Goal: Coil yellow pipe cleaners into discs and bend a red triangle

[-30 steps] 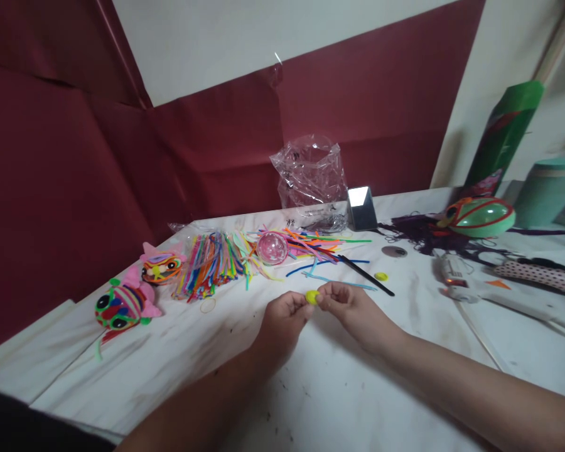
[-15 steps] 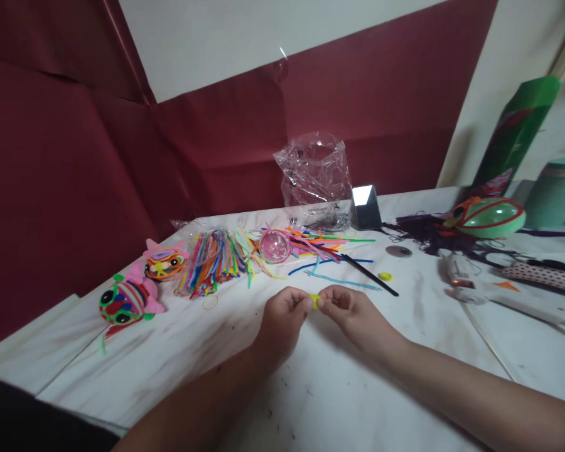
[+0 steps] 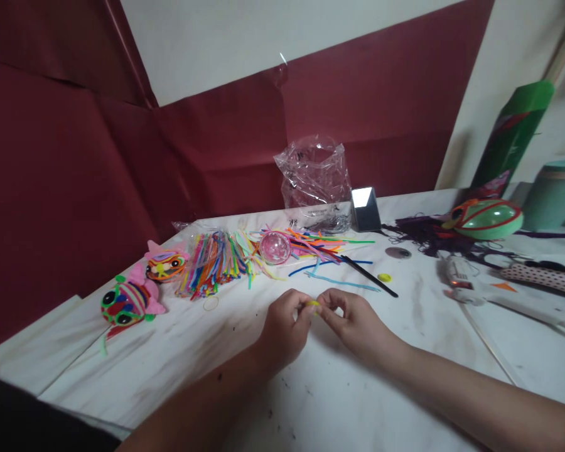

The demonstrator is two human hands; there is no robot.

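Between the fingertips of both hands is a small yellow pipe cleaner coil [image 3: 313,304], mostly covered by the fingers. My left hand [image 3: 285,320] pinches its left side, and my right hand [image 3: 353,314] closes on its right side. Both hands are just above the white marbled table [image 3: 358,402]. A similar yellow disc [image 3: 385,277] lies flat beyond my right hand. Close to it are a black pipe cleaner [image 3: 371,277] and a light blue one [image 3: 343,280]. Farther back rests a clear dome with pink inside [image 3: 275,248].
Bundled coloured pipe cleaners [image 3: 216,263] and two decorated fish [image 3: 127,301] lie on the left. At the back stand a clear plastic bag [image 3: 313,176] and a phone [image 3: 366,209]. A glue gun [image 3: 480,292] with a lit light and a green balloon-like fish [image 3: 492,218] are on the right.
Both hands keep their pinch, while the fingers have shifted and the yellow coil has turned, showing a thinner edge. The view has moved very slightly.
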